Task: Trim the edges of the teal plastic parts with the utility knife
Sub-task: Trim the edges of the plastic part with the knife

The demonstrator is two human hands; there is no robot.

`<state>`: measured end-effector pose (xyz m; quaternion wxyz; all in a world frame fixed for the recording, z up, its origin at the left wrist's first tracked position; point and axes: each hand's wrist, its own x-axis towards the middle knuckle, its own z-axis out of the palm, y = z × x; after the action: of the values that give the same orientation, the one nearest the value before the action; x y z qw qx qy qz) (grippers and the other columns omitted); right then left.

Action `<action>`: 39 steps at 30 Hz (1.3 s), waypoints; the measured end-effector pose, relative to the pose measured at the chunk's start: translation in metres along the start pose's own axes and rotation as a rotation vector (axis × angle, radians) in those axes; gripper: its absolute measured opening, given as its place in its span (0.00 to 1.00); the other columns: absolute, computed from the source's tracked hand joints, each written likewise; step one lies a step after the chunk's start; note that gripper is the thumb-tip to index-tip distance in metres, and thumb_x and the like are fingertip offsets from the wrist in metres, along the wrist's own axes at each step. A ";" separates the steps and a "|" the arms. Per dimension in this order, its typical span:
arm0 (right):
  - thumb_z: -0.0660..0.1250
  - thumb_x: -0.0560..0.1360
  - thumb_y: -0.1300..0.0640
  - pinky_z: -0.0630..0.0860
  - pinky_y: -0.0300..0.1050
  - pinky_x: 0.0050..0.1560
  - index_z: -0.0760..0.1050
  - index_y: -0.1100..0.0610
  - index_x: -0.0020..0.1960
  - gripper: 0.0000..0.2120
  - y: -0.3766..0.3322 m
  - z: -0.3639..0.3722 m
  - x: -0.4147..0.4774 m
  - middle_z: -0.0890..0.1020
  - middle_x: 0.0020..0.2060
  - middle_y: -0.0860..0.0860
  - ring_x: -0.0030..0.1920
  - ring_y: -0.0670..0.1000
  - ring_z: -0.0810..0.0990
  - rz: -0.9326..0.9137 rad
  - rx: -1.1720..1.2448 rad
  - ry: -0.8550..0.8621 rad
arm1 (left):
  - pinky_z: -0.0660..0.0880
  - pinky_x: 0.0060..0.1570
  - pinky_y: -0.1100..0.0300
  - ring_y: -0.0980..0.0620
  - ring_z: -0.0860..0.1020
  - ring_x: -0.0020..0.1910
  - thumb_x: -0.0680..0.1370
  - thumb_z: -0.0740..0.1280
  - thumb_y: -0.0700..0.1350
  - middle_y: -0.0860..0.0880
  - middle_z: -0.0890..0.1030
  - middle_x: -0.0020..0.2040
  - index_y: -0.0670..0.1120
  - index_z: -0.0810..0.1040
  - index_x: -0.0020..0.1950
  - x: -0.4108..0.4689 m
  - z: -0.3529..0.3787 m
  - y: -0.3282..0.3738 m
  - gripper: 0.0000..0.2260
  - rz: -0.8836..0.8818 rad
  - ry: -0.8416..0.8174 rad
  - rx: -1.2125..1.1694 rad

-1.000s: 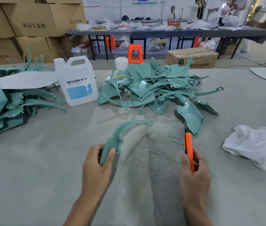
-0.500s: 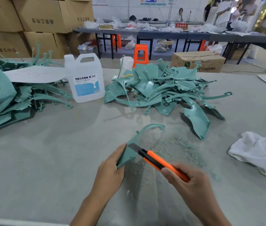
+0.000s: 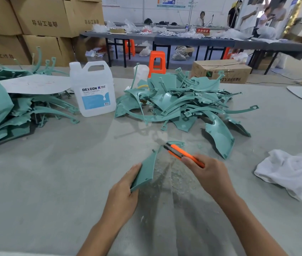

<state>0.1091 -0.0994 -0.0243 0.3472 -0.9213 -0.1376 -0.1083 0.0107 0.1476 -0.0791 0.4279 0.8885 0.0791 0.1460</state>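
Utility knife (image 3: pixel 183 154) slid up edge of teal part (image 3: pixel 147 170); left hand (image 3: pixel 123 193) grips part, right hand (image 3: pixel 209 174) grips knife.

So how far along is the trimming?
Pale shavings on the grey table suggest some trimming done. In hand: the left hand grips a curved teal plastic part, the right hand holds an orange utility knife to it. A heap of teal parts lies beyond, a second heap at left; unclear which is trimmed.

Saw a grey table (image 3: pixel 54 172) bearing a teal heap (image 3: pixel 179 102) at centre, a second heap (image 3: pixel 7 115) at left, a jug (image 3: pixel 93 89) between. Noted a rag (image 3: pixel 290 172) at right and shavings (image 3: pixel 167 174) near the front.
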 end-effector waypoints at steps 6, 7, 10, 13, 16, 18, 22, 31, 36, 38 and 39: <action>0.62 0.79 0.36 0.67 0.45 0.27 0.74 0.53 0.33 0.25 0.043 -0.001 0.037 0.77 0.25 0.50 0.28 0.51 0.76 0.204 -0.249 -0.010 | 0.67 0.68 0.67 0.68 0.69 0.67 0.81 0.65 0.40 0.69 0.71 0.68 0.62 0.70 0.74 0.001 0.000 0.000 0.25 -0.015 -0.009 -0.023; 0.61 0.79 0.36 0.69 0.45 0.28 0.75 0.54 0.35 0.24 0.049 -0.001 0.039 0.78 0.27 0.52 0.30 0.52 0.77 0.234 -0.284 -0.022 | 0.68 0.68 0.67 0.70 0.70 0.66 0.81 0.66 0.41 0.72 0.71 0.67 0.63 0.70 0.74 0.001 -0.001 0.000 0.25 -0.022 -0.006 -0.034; 0.59 0.80 0.36 0.69 0.46 0.30 0.75 0.56 0.40 0.25 0.060 0.001 0.041 0.78 0.31 0.53 0.33 0.54 0.76 0.283 -0.373 -0.013 | 0.71 0.63 0.70 0.79 0.69 0.59 0.81 0.67 0.45 0.82 0.69 0.59 0.66 0.70 0.72 0.001 -0.002 0.000 0.23 -0.042 -0.007 -0.070; 0.56 0.81 0.36 0.71 0.47 0.33 0.74 0.54 0.42 0.24 0.063 0.005 0.037 0.78 0.33 0.52 0.35 0.55 0.77 0.293 -0.392 0.004 | 0.69 0.65 0.70 0.82 0.67 0.58 0.81 0.67 0.44 0.81 0.69 0.60 0.64 0.70 0.72 0.001 -0.002 0.000 0.24 -0.028 -0.011 -0.067; 0.55 0.81 0.36 0.71 0.47 0.32 0.73 0.55 0.42 0.24 0.064 0.007 0.033 0.78 0.32 0.52 0.34 0.54 0.77 0.294 -0.386 0.028 | 0.67 0.64 0.74 0.81 0.67 0.59 0.80 0.67 0.42 0.80 0.69 0.61 0.63 0.70 0.73 0.001 -0.002 0.000 0.24 -0.019 -0.008 -0.061; 0.55 0.82 0.37 0.68 0.46 0.30 0.72 0.55 0.41 0.24 0.064 0.006 0.032 0.78 0.32 0.52 0.33 0.53 0.76 0.303 -0.373 0.026 | 0.67 0.63 0.75 0.78 0.68 0.60 0.80 0.67 0.41 0.79 0.68 0.61 0.63 0.70 0.73 0.001 -0.002 0.000 0.25 -0.008 -0.005 -0.047; 0.55 0.81 0.36 0.66 0.45 0.29 0.72 0.55 0.40 0.24 0.064 0.006 0.032 0.78 0.31 0.52 0.32 0.52 0.76 0.311 -0.355 0.030 | 0.66 0.63 0.76 0.76 0.68 0.62 0.80 0.67 0.41 0.81 0.68 0.60 0.63 0.70 0.73 0.001 -0.002 0.001 0.25 -0.003 -0.007 -0.038; 0.56 0.81 0.37 0.70 0.46 0.30 0.72 0.52 0.38 0.23 0.067 0.008 0.030 0.77 0.29 0.51 0.31 0.52 0.76 0.322 -0.314 0.060 | 0.75 0.48 0.65 0.57 0.77 0.56 0.78 0.70 0.46 0.61 0.77 0.56 0.59 0.68 0.62 0.001 -0.002 0.000 0.17 -0.103 0.033 -0.061; 0.61 0.79 0.38 0.63 0.45 0.28 0.70 0.50 0.34 0.21 0.028 0.007 0.007 0.74 0.25 0.47 0.27 0.46 0.71 0.187 -0.096 0.152 | 0.73 0.53 0.60 0.54 0.75 0.61 0.78 0.66 0.40 0.60 0.75 0.62 0.56 0.67 0.68 0.000 -0.003 0.003 0.22 -0.060 -0.006 0.051; 0.63 0.78 0.37 0.64 0.41 0.25 0.74 0.48 0.36 0.18 0.008 0.011 -0.013 0.74 0.24 0.48 0.25 0.46 0.71 0.049 0.013 0.079 | 0.69 0.66 0.58 0.54 0.70 0.70 0.78 0.63 0.36 0.59 0.71 0.70 0.55 0.65 0.76 0.000 -0.001 0.004 0.28 -0.055 -0.048 0.088; 0.63 0.77 0.35 0.63 0.38 0.25 0.76 0.46 0.38 0.17 0.001 0.013 -0.024 0.75 0.25 0.48 0.24 0.45 0.71 -0.009 0.064 0.030 | 0.65 0.72 0.55 0.53 0.67 0.73 0.78 0.62 0.35 0.56 0.70 0.73 0.55 0.64 0.78 -0.001 -0.001 0.005 0.31 -0.069 -0.067 0.099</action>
<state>0.0882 -0.0957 -0.0411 0.3780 -0.9073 -0.1400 -0.1195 0.0100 0.1452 -0.0751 0.3904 0.9097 0.1026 0.0973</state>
